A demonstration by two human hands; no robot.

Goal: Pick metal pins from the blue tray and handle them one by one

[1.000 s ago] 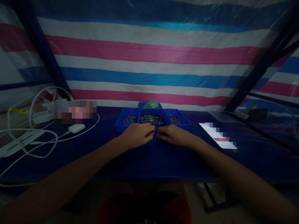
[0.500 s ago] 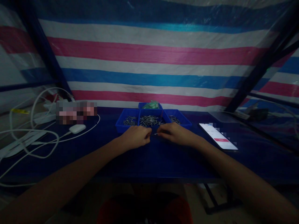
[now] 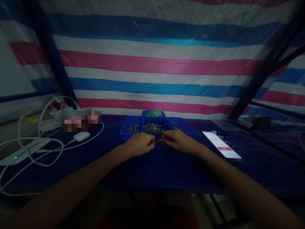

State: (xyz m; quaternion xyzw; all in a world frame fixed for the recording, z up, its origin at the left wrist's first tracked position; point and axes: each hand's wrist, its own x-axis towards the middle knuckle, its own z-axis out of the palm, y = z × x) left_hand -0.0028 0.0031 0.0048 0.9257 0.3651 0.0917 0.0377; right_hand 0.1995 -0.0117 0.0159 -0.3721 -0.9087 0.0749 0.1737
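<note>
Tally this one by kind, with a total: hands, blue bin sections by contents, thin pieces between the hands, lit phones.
Hands: 2 (left hand, right hand)
Sections with metal pieces: 3 (left section, middle section, right section)
Rear section with green material: 1
Thin piece: 1
Lit phone: 1
Total: 8; metal pieces too jumbled to count
</note>
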